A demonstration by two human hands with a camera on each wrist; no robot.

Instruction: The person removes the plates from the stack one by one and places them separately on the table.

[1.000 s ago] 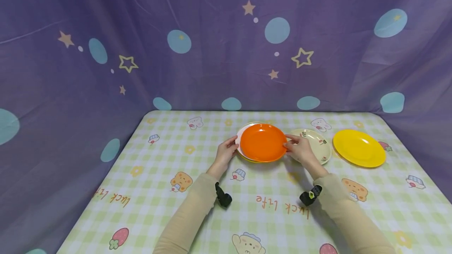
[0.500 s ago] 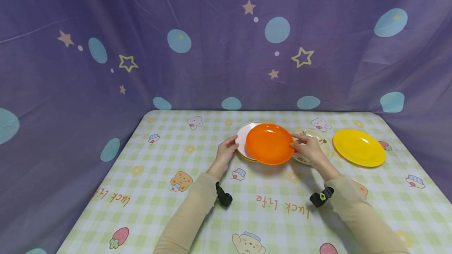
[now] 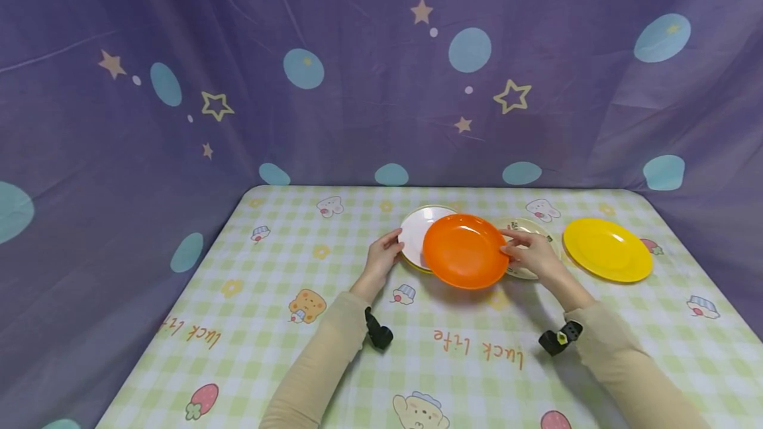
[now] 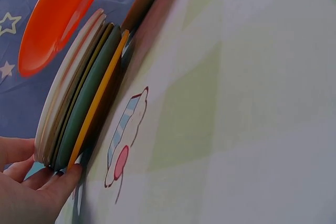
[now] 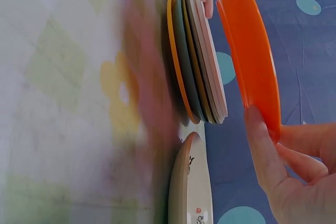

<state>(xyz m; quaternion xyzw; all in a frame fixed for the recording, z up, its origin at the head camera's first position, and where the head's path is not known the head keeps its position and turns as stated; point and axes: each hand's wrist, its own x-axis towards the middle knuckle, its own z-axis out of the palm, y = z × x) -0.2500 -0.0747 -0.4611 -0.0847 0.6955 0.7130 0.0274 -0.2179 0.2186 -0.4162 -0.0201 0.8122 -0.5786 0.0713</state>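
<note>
My right hand [image 3: 539,262] pinches the right rim of an orange plate [image 3: 466,251], thumb below and fingers above in the right wrist view. The plate is raised over the right side of a stack, tilted and partly hiding it. My left hand [image 3: 379,262] holds the stack's left edge, with the thumb low at the bottom rim and fingers by the upper rims. A white plate [image 3: 416,234] tops the stack; beneath it the left wrist view shows a dark green plate [image 4: 88,98] and a yellow-orange plate [image 4: 105,93] at the bottom.
A cream plate with small printed pictures [image 3: 524,224] lies right of the stack, partly behind my right hand. Farther right lies a yellow plate [image 3: 608,250]. The table has a green checked cloth [image 3: 334,363], and a purple curtain [image 3: 369,124] hangs behind it.
The orange plate has moved right and toward me with my right hand, uncovering more of the white plate. My left hand has stayed at the stack's left edge.
</note>
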